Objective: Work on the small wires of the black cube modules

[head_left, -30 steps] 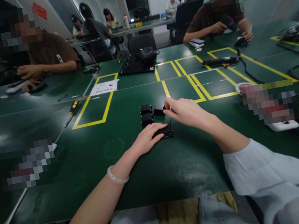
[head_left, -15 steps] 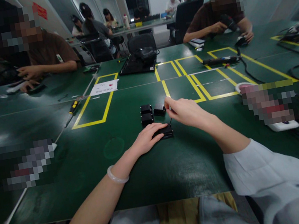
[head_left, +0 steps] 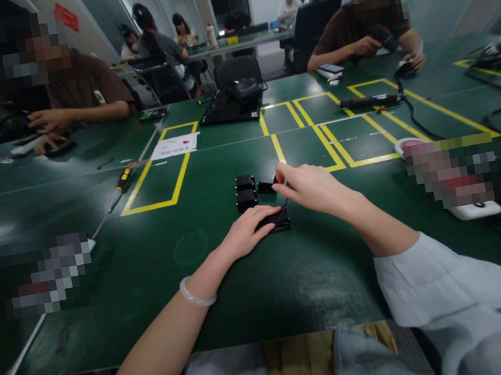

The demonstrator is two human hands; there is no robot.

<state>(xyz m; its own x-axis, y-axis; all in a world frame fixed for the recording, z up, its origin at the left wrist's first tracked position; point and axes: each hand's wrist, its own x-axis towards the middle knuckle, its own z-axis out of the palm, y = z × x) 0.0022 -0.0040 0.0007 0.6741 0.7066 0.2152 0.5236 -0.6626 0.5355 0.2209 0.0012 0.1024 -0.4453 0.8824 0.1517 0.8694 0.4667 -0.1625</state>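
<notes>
My left hand [head_left: 247, 230] lies over a flat black plastic part [head_left: 280, 221], thumb and fingers closed on it and pressing it to the table. My right hand [head_left: 311, 184] is closed, pinching a screwdriver [head_left: 286, 204]; its thin shaft points down to the part's right end. The fist hides the handle, and the tip is too small to make out. Just beyond the hands, two black blocks [head_left: 246, 191] stand one behind the other. Beside them a smaller black piece [head_left: 266, 188] lies tilted, near my right fingers.
The green table [head_left: 232, 300] carries yellow tape outlines. A yellow-and-black screwdriver [head_left: 123, 179] lies to the left, near a paper sheet [head_left: 175, 146]. Phone-like objects, partly blurred, flank me. Farther off are a black panel [head_left: 218, 112], a cabled black tool [head_left: 368, 102] and two co-workers.
Both hands keep almost the same place. My right fingers have shifted very slightly around the tool; the black part has not visibly moved.
</notes>
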